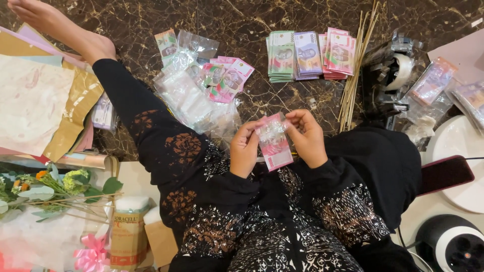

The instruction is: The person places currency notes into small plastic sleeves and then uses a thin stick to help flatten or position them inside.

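Fingers (pixel 252 132) of both hands pinch a pink banknote in its clear sleeve (pixel 274 141); several sleeved notes (pixel 222 78) lie finished, unsleeved stacks (pixel 307 54) remain.

Bare marble floor (pixel 252 98) opens ahead of both hands, hemmed by a heap of clear plastic sleeves (pixel 194 98) to the left and bamboo skewers (pixel 353 75) to the right. Stacked banknotes (pixel 307 55) block the far side; a tape dispenser (pixel 390 80) crowds beyond the skewers.

Head camera, straight down, close over lap, floor.
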